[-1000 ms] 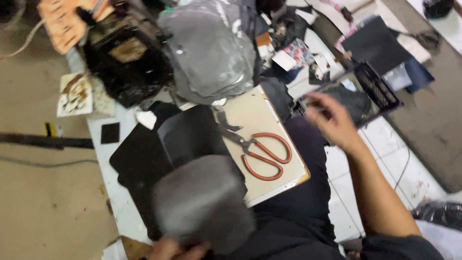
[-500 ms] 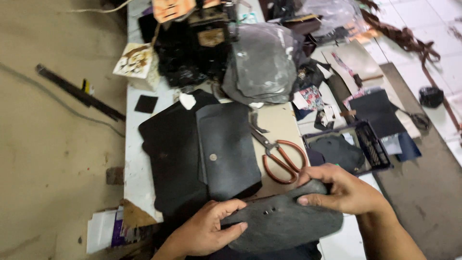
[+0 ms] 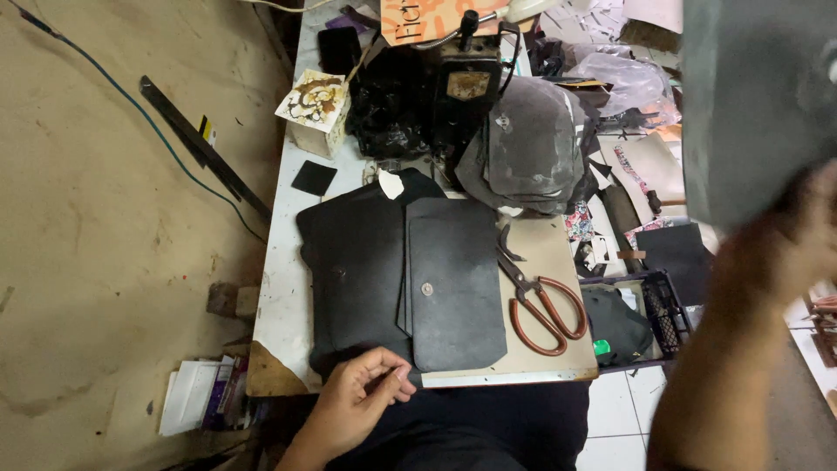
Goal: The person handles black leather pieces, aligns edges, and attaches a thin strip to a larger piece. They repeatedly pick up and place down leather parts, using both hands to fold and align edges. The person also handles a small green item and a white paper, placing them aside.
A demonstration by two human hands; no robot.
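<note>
Cluttered counter [image 3: 288, 288], near edge: my left hand [image 3: 353, 403] pinches the black leather flap pile [image 3: 410, 279] at its corner, pinning it. Scissors [image 3: 545, 310] just beside. Sewing machine [image 3: 453, 87] behind. Right hand [image 3: 785, 253] raised, gripping a grey leather piece [image 3: 754, 96], blurred.

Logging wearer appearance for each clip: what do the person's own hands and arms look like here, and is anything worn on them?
Both are bare. The left hand shows no glove, ring or watch, and its forearm has no sleeve in view. The right hand is blurred, close to the camera; its forearm also looks unsleeved, with no glove visible. Finer detail on it cannot be told.
</note>
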